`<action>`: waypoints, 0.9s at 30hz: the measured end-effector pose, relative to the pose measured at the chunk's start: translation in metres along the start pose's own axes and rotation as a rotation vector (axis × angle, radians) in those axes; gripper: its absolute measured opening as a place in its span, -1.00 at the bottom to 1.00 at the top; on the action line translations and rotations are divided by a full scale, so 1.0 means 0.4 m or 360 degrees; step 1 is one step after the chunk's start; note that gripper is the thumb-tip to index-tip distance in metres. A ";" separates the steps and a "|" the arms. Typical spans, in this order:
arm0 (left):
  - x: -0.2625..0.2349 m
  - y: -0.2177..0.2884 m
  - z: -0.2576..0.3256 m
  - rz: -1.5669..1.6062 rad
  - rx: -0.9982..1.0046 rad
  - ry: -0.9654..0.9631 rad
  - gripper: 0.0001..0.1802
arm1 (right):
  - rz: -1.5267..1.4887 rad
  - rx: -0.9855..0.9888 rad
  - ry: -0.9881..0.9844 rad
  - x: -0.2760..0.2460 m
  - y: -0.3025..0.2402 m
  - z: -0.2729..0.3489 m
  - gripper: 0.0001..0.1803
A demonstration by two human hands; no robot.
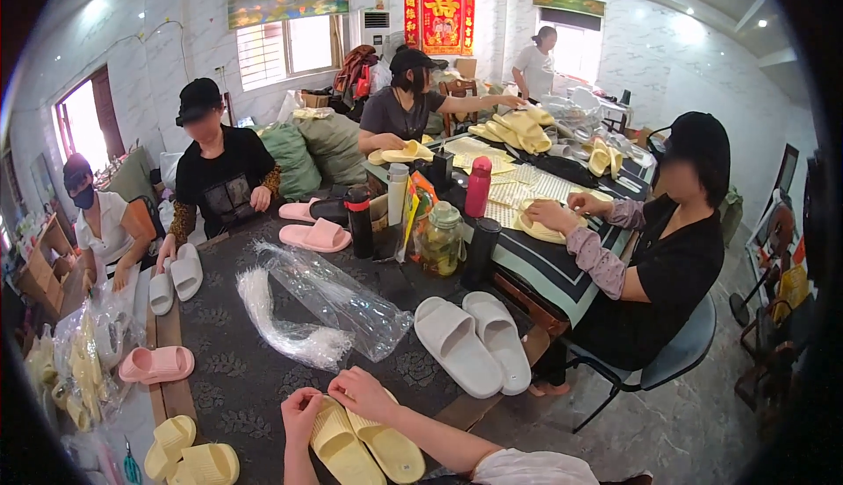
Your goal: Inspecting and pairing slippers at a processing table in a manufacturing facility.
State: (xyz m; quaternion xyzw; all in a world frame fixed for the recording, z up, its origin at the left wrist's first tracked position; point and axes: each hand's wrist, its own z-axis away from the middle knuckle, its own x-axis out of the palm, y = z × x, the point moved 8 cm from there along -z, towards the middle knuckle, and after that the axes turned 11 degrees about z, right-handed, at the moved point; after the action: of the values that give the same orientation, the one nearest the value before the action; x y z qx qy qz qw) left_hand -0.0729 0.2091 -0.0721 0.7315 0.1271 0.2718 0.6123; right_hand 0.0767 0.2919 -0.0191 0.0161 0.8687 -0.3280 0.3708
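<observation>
A pair of yellow slide slippers [349, 460] lies side by side at the near edge of the dark patterned table. Above the left slipper's far end, my left hand [304, 409] is closed, its fingertips pinched together. My right hand [362, 394] comes across the right slipper from the right, with thumb and fingers also pinched close to the left hand. Whatever the fingertips hold is too small to make out. Just beyond the hands lie a bundle of thin white plastic strands [263, 307] and clear plastic bags [338, 287].
Grey slippers [457, 355] stand right of the bags. Another yellow pair [204, 465], a pink slipper [158, 365] and light grey slippers [186, 272] line the left side. Bottles, including a black tumbler [358, 221] and a glass jar [441, 241], stand farther back. Several co-workers surround the tables.
</observation>
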 end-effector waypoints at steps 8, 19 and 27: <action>-0.028 -0.021 -0.004 -0.0138 -0.0052 0.0047 -0.89 | 0.0007 0.0045 -0.0012 0.001 -0.004 0.001 -0.88; -0.034 -0.020 -0.006 -0.0201 0.0109 0.0019 -0.94 | -0.0011 0.0038 -0.0019 -0.002 -0.006 -0.005 -0.88; -0.013 -0.003 0.001 -0.0084 -0.0039 -0.0017 -0.95 | 0.0037 0.0031 -0.0003 0.002 -0.005 -0.002 -0.86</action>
State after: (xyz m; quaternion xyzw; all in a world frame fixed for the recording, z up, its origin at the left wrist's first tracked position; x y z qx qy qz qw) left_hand -0.0768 0.2063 -0.0746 0.7217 0.1397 0.2530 0.6289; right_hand 0.0750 0.2907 -0.0179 0.0295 0.8649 -0.3320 0.3753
